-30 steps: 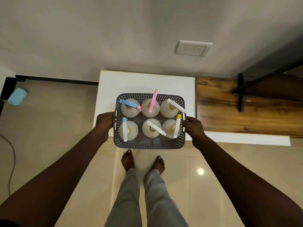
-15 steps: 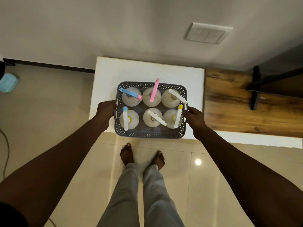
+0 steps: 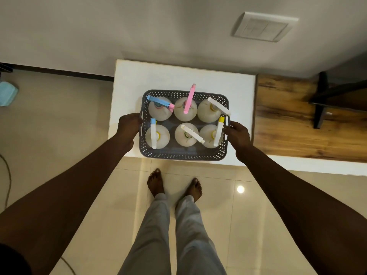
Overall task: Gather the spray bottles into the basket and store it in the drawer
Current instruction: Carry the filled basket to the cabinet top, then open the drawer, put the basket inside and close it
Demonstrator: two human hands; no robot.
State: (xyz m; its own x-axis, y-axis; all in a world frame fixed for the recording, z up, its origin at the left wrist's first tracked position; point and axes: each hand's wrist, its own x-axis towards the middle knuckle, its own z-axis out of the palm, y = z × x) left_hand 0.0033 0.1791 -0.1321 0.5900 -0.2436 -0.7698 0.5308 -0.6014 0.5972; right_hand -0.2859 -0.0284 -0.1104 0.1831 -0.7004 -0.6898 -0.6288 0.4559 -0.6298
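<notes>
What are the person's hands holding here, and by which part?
The grey basket of spray bottles: left hand and right hand each grip a handle on its short sides.

The basket [image 3: 184, 154] of spray bottles [image 3: 185, 109], gripped by both hands, now sits farther onto the white cabinet top [image 3: 178, 76], its near edge barely overhanging.

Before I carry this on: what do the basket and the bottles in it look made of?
Basket: likely moulded plastic, matte grey, judging by its regular perforated lattice walls. Bottles: probably translucent whitish plastic, slightly glossy, with coloured plastic spray heads. Left hand and right hand grip the basket's sides.
</notes>
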